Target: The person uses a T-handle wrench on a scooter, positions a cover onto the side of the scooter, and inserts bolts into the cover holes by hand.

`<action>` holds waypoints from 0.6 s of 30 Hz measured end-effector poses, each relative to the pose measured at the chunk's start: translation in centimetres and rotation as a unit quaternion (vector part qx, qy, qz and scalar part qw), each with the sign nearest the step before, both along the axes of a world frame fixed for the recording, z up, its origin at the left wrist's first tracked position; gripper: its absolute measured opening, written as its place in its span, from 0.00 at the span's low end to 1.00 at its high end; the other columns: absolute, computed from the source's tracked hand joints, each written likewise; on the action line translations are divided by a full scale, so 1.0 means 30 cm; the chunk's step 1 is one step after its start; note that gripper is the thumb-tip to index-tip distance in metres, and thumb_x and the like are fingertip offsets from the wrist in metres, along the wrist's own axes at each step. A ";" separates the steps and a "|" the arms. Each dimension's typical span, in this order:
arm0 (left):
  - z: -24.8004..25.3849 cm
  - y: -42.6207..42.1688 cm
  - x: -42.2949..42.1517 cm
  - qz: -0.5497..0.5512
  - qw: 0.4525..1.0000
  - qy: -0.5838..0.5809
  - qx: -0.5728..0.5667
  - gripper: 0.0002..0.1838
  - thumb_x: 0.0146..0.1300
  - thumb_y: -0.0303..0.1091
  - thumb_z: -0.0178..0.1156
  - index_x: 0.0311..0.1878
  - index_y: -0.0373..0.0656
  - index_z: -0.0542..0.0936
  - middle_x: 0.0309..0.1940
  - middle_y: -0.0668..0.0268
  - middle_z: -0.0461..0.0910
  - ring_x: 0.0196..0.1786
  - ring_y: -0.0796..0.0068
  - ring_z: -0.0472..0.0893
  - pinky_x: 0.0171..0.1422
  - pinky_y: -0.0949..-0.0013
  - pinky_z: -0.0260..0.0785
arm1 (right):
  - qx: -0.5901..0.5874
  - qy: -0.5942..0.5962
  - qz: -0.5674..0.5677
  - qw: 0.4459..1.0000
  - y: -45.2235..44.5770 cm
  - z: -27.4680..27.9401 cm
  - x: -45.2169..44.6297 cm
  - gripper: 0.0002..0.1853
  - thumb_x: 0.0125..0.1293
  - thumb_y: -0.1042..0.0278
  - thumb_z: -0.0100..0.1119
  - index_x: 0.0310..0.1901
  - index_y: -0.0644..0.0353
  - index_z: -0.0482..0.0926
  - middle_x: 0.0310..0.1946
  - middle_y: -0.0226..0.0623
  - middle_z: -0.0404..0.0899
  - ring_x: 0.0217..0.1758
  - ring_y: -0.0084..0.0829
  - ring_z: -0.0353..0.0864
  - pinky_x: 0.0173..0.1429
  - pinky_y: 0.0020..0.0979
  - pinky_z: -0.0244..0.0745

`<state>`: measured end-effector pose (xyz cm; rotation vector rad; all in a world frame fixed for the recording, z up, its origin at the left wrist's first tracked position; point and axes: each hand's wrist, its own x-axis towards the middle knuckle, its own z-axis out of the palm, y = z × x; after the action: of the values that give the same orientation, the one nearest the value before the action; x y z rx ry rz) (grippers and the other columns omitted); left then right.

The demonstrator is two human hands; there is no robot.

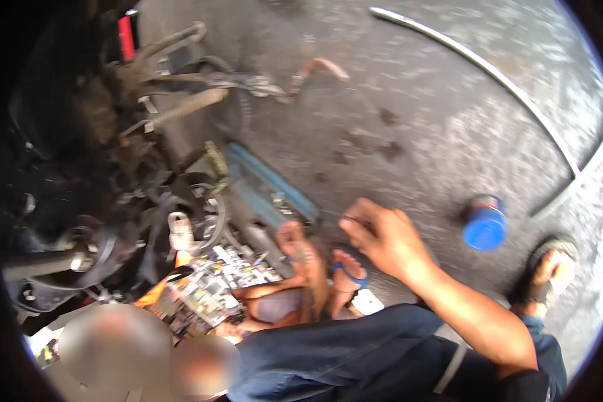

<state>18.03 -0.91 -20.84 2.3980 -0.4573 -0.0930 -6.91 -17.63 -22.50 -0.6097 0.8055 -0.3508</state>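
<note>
My right hand (pixel 382 238) reaches in from the lower right, above the grey floor. Its fingers are curled towards the thumb in a pinch; whatever lies between the fingertips is too small and blurred to name. A blue-capped container (pixel 485 231) stands on the floor to the right of this hand, apart from it. Left of the hand lies a blue-edged tray (pixel 268 184) with small metal pieces in it. My left hand does not show.
Dark machine parts (pixel 114 234) and a coil spring (pixel 191 107) fill the left. Other people are close by at the lower left, one in a patterned garment (pixel 207 288), with bare feet near the tray. A pale hose (pixel 495 74) curves across the upper right.
</note>
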 end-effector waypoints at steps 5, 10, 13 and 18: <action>0.058 -0.098 -0.125 -0.100 0.921 0.296 -0.234 0.13 0.65 0.30 0.59 0.50 0.44 0.71 0.44 0.65 0.75 0.47 0.73 0.73 0.48 0.70 0.65 | -0.073 0.050 -0.045 0.995 0.049 -0.038 0.018 0.09 0.64 0.65 0.58 0.37 0.63 0.77 0.26 0.47 0.82 0.34 0.50 0.82 0.39 0.44 0.74; 0.097 -0.104 -0.271 -0.144 0.774 0.473 -0.396 0.16 0.64 0.30 0.58 0.55 0.44 0.69 0.44 0.65 0.75 0.48 0.71 0.71 0.47 0.67 0.63 | -0.127 0.041 -0.017 0.991 0.062 0.003 0.002 0.10 0.66 0.66 0.57 0.41 0.66 0.77 0.25 0.35 0.82 0.24 0.23 0.78 0.32 0.29 0.74; 0.105 -0.102 -0.333 -0.133 0.770 0.463 -0.417 0.13 0.65 0.30 0.57 0.52 0.45 0.72 0.42 0.65 0.76 0.45 0.72 0.72 0.46 0.68 0.64 | -0.178 -0.001 -0.033 0.984 0.079 0.060 0.029 0.10 0.65 0.68 0.58 0.44 0.65 0.78 0.28 0.35 0.83 0.26 0.23 0.79 0.34 0.28 0.74; 0.079 -0.054 -0.396 -0.166 0.883 0.332 -0.288 0.10 0.65 0.26 0.58 0.49 0.41 0.73 0.40 0.67 0.76 0.38 0.84 0.72 0.41 0.81 0.64 | -0.267 0.018 0.028 0.963 0.131 0.170 0.072 0.12 0.63 0.70 0.59 0.48 0.61 0.78 0.35 0.40 0.84 0.36 0.31 0.85 0.41 0.32 0.76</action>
<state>6.16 -2.53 -18.46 1.5508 -0.4700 -0.7913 -4.75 -13.71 -17.40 -1.1443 0.7270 -0.5121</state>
